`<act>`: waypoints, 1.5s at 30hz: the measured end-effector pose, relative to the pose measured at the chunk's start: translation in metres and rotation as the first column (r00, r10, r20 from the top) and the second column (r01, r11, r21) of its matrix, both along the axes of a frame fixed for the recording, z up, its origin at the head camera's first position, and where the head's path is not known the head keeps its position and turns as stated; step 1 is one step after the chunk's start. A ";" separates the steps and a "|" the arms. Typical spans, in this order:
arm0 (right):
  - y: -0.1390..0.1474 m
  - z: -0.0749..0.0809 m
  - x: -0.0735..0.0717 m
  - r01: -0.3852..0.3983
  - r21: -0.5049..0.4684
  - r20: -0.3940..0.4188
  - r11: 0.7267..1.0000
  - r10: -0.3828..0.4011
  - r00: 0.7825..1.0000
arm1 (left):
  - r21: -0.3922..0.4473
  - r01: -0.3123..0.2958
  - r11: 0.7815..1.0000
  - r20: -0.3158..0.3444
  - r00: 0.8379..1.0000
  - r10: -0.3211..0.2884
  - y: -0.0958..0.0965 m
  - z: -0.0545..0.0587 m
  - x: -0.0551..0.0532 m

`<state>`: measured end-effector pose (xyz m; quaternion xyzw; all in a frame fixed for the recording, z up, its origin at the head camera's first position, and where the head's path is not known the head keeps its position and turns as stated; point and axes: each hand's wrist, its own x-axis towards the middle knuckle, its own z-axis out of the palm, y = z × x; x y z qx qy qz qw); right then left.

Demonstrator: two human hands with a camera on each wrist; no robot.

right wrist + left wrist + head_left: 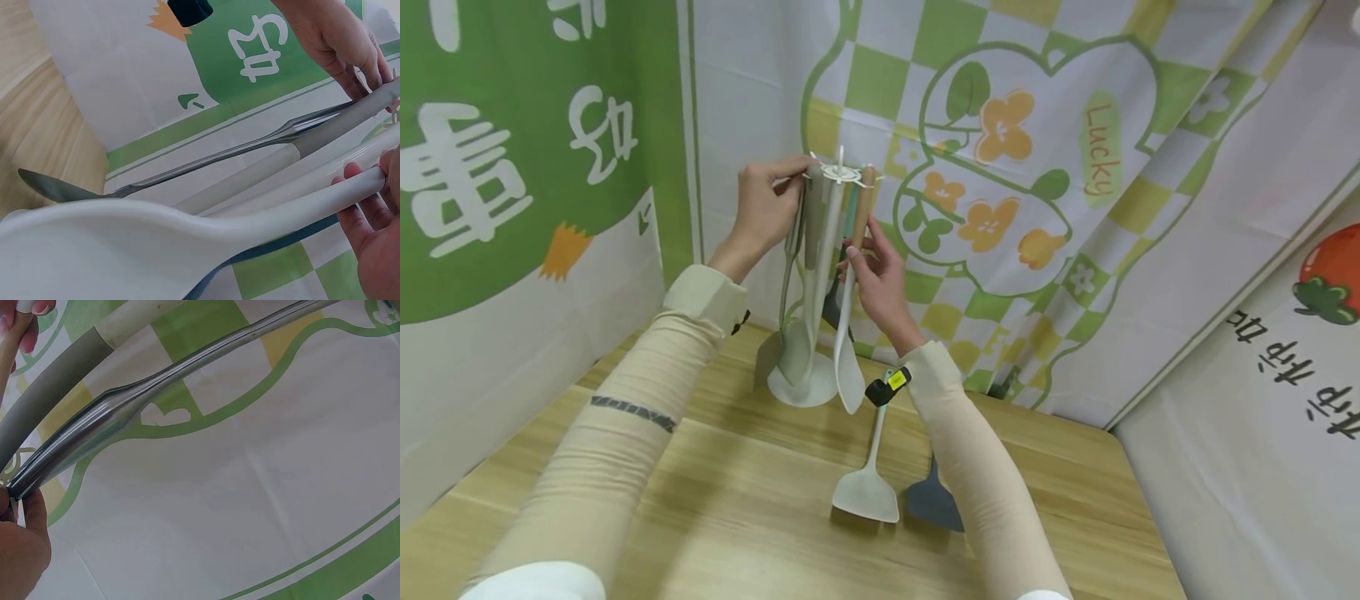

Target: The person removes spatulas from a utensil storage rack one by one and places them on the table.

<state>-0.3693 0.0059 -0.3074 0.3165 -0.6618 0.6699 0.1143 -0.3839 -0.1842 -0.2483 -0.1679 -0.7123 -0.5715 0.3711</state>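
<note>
A white utensil stand with a round hook ring on top rises from its round base, with several utensils hanging around it. Up at the ring, my left hand pinches the handle end of a metal spatula. Its dull blade hangs low beside the base. On the stand's other side, my right hand holds a white spoon by its handle, thumb in front and fingers behind. That spoon's upper handle is wooden. A grey-handled utensil hangs between the two hands.
A pale turner and a dark grey turner lie on the wooden table, the dark one partly behind my right forearm. Close behind the stand is a printed cloth, with other cloth walls at both sides.
</note>
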 end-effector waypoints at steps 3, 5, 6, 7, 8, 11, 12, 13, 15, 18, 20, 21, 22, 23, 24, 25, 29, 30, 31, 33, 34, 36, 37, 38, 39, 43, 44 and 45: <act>0.002 -0.005 -0.009 0.014 -0.007 -0.004 1.000 -0.014 1.000 | -0.002 0.004 1.000 -0.006 1.000 -0.004 0.002 0.000 0.000; 0.003 -0.008 -0.014 0.012 -0.014 -0.006 1.000 -0.012 1.000 | -0.004 0.004 1.000 -0.009 1.000 -0.004 0.002 0.000 0.000; 0.004 -0.009 -0.015 0.007 -0.018 -0.009 1.000 -0.007 1.000 | -0.006 0.002 1.000 -0.011 1.000 -0.002 0.002 0.000 0.000; 0.004 -0.009 -0.016 0.003 -0.020 -0.013 1.000 -0.003 1.000 | -0.007 0.001 1.000 -0.009 1.000 -0.001 0.002 0.000 0.000; 0.005 -0.009 -0.016 0.003 -0.021 -0.018 1.000 -0.003 1.000 | -0.008 0.001 1.000 -0.006 1.000 -0.001 0.002 0.000 0.000; 0.005 -0.008 -0.017 0.011 -0.028 -0.027 1.000 -0.011 1.000 | -0.009 0.002 1.000 -0.001 1.000 -0.002 0.001 -0.001 0.000; 0.006 -0.008 -0.016 0.017 -0.031 -0.026 0.999 -0.017 1.000 | -0.010 0.003 1.000 0.000 1.000 -0.003 0.001 -0.002 0.000; 0.006 -0.007 -0.016 0.023 -0.032 -0.026 0.999 -0.024 0.999 | -0.011 0.003 1.000 0.001 1.000 -0.003 0.000 -0.002 0.000; 0.007 -0.006 -0.016 0.025 -0.041 -0.023 0.999 -0.025 0.999 | -0.014 0.002 1.000 0.000 1.000 -0.002 0.000 -0.001 0.001; 0.011 -0.005 -0.015 0.023 -0.045 -0.025 0.999 -0.024 0.999 | -0.018 -0.001 1.000 0.003 1.000 0.001 0.001 0.000 0.001; 0.013 -0.005 -0.015 0.024 -0.041 -0.032 0.999 -0.026 0.999 | -0.019 -0.007 1.000 0.003 1.000 0.007 0.000 0.001 0.001; 0.014 -0.005 -0.015 0.028 -0.040 -0.034 0.999 -0.029 0.999 | -0.018 -0.008 1.000 0.002 1.000 0.008 0.000 0.001 0.001; 0.015 -0.006 -0.016 0.033 -0.037 -0.038 0.999 -0.034 0.999 | -0.018 -0.007 1.000 0.001 1.000 0.008 0.000 0.001 0.001; 0.016 -0.006 -0.016 0.035 -0.038 -0.039 0.999 -0.036 0.999 | -0.018 -0.007 1.000 0.000 1.000 0.007 -0.001 0.001 0.002; 0.017 -0.006 -0.016 0.038 -0.039 -0.038 0.999 -0.039 0.998 | -0.018 -0.005 1.000 -0.001 1.000 0.005 -0.001 0.001 0.002; 0.018 -0.007 -0.016 0.036 -0.043 -0.036 0.998 -0.037 0.999 | -0.018 -0.004 1.000 -0.002 1.000 0.004 -0.001 0.001 0.002; 0.023 -0.009 -0.015 0.029 -0.055 -0.023 0.998 -0.030 0.999 | -0.015 0.002 1.000 -0.006 1.000 -0.002 0.001 0.000 0.004; 0.025 -0.010 -0.015 0.027 -0.059 -0.020 0.998 -0.028 0.999 | -0.017 0.003 1.000 -0.008 1.000 -0.003 0.001 -0.001 0.004; 0.026 -0.011 -0.015 0.027 -0.058 -0.018 0.998 -0.028 0.999 | -0.020 0.003 1.000 -0.008 1.000 -0.004 0.001 -0.001 0.003; 0.028 -0.012 -0.014 0.033 -0.057 -0.016 0.998 -0.034 0.999 | -0.026 0.004 1.000 -0.011 1.000 -0.004 0.001 -0.001 0.003; 0.029 -0.013 -0.013 0.035 -0.060 -0.016 0.998 -0.036 0.999 | -0.028 0.004 1.000 -0.013 1.000 -0.004 0.002 -0.001 0.002; 0.031 -0.015 -0.013 0.040 -0.066 -0.024 0.997 -0.041 0.999 | -0.029 0.004 1.000 -0.018 1.000 -0.005 0.002 -0.001 0.002; 0.033 -0.016 -0.013 0.042 -0.069 -0.027 0.997 -0.044 0.999 | -0.031 0.003 1.000 -0.021 1.000 -0.003 0.002 -0.001 0.002; 0.034 -0.017 -0.013 0.045 -0.070 -0.031 0.997 -0.047 0.998 | -0.029 0.001 1.000 -0.022 1.000 -0.001 0.002 -0.001 0.002; 0.035 -0.018 -0.014 0.046 -0.071 -0.034 0.996 -0.048 0.998 | -0.026 -0.001 1.000 -0.022 1.000 0.001 0.002 -0.001 0.002; 0.041 -0.021 -0.014 0.061 -0.067 -0.025 0.996 -0.063 0.998 | -0.019 -0.006 1.000 -0.019 1.000 0.006 0.002 -0.002 0.002; 0.043 -0.022 -0.014 0.067 -0.065 -0.019 0.996 -0.068 0.997 | -0.018 -0.006 1.000 -0.018 1.000 0.006 0.002 -0.001 0.002; 0.044 -0.023 -0.013 0.070 -0.068 -0.011 0.995 -0.071 0.997 | -0.020 -0.008 1.000 -0.017 1.000 0.007 0.001 -0.002 0.003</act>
